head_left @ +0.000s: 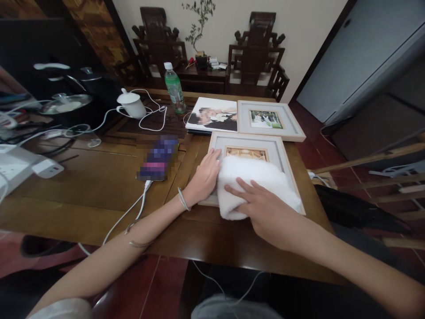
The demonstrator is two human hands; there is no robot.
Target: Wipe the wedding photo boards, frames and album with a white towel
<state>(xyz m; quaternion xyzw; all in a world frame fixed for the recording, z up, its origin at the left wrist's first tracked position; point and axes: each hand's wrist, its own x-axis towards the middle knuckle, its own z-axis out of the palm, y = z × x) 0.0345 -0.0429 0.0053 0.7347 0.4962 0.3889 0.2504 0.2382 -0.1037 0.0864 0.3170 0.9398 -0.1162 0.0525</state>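
A light wooden picture frame (285, 153) lies flat near the front right of the wooden table, with a small picture inside a pale mat. Folded over its lower part is a white towel (255, 173). My right hand (262, 208) presses on the towel from above, fingers spread across the cloth. At the frame's left edge rests my left hand (205, 175), its fingers stretched out along the rim beside the towel. The towel hides much of the frame's lower half.
Behind lie a second picture frame (292, 119) and a photo album (212, 113). A phone (159, 157) on a charging cable sits to the left. Further back stand a green-labelled bottle (175, 91) and a white lidded cup (132, 104). A power strip (20, 166) is at far left.
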